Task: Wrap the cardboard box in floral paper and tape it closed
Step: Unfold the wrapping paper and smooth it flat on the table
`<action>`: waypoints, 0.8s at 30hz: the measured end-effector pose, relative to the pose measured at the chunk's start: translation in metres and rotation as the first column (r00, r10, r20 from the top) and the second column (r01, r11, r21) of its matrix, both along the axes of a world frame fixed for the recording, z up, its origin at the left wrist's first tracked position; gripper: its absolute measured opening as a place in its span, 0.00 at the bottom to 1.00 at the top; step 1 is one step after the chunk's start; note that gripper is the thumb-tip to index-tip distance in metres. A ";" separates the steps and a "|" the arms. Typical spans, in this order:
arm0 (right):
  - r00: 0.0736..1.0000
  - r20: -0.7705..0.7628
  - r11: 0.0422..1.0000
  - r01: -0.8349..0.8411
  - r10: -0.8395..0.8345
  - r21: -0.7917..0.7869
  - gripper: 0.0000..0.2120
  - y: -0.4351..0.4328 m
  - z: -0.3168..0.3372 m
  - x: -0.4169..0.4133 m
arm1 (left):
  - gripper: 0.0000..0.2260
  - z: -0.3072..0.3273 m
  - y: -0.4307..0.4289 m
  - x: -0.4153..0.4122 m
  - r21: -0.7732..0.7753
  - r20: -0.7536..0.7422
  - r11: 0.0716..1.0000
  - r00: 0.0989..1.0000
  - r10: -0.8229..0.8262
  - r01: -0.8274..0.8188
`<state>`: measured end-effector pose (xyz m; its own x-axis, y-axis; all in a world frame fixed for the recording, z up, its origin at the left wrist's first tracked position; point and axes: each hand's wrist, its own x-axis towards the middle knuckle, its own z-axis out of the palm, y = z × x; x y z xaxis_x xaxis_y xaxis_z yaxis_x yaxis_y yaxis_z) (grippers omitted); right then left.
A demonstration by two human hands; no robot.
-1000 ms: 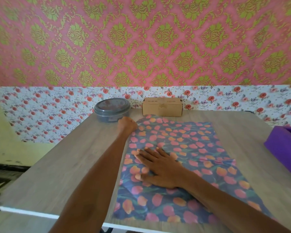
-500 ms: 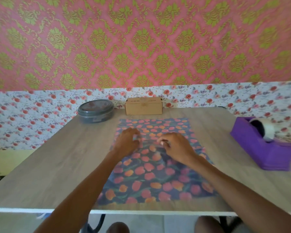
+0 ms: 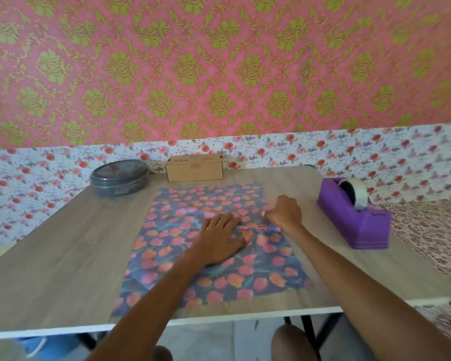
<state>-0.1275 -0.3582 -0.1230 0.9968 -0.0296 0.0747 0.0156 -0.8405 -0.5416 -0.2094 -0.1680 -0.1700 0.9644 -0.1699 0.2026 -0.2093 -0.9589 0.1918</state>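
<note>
Your left hand (image 3: 220,238) lies spread flat on the floral paper (image 3: 258,272); your right hand (image 3: 284,212) curls at its fold, pinching or not, can't tell.

The person shows as two bare arms, the left forearm (image 3: 167,287) and the right forearm (image 3: 349,269), long and slim, uncovered down to the picture's bottom edge. Each ends in a bare hand: the left grip (image 3: 219,238) and the right grip (image 3: 284,213). Under the near edge of the counter (image 3: 63,256) show a rounded bare left knee (image 3: 162,354) and right knee (image 3: 292,342), both blurred.
</note>
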 end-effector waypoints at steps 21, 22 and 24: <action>0.987 -0.138 0.991 0.095 -0.081 0.098 0.17 0.013 0.014 0.033 | 0.34 0.005 -0.004 -0.011 0.101 -0.108 0.993 0.993 -0.049 0.060; 0.989 -0.128 0.994 0.079 -0.069 0.081 0.18 0.012 0.014 0.033 | 0.32 0.006 -0.004 -0.010 0.092 -0.126 0.994 0.991 -0.054 0.065; 0.995 -0.092 0.999 0.048 -0.045 0.025 0.21 0.009 0.014 0.025 | 0.31 0.007 -0.003 -0.008 0.048 -0.144 0.995 0.987 -0.074 0.082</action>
<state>-0.1021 -0.3497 -0.1088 0.9969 -0.0770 -0.0177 -0.0736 -0.8243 -0.5614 -0.2178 -0.1708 -0.1635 0.9660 -0.2528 0.0536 -0.2583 -0.9504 0.1732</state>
